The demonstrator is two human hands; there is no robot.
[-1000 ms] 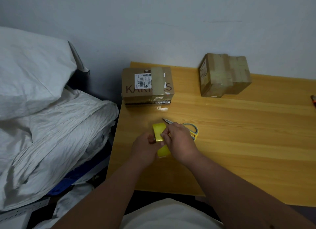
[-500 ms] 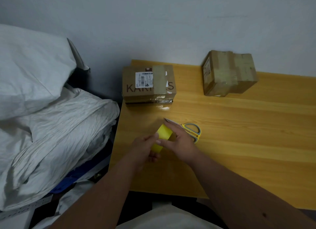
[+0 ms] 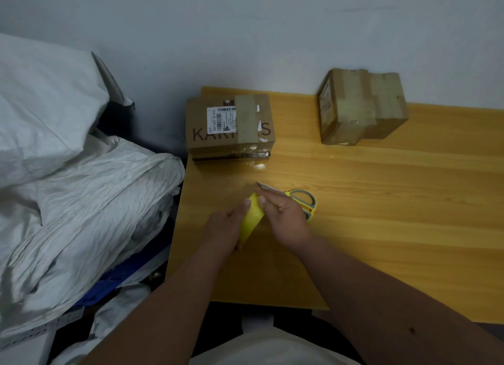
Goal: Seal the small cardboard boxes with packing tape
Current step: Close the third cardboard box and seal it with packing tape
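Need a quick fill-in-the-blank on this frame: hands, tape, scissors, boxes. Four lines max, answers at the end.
1. The left hand holds a roll of tape coloured ____.
2. The scissors lie on the ____.
3. The box with the white label sits to the ____ of the other box.
4. The number of boxes on the table is ____.

Answers: yellow; table; left; two

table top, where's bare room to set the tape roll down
The widest bare stretch of the table runs right of the scissors and in front of the taped box. A smaller bare gap lies between that box and the labelled box. It is crowded at the near-left, where the left hand and right hand hold the yellow tape roll.
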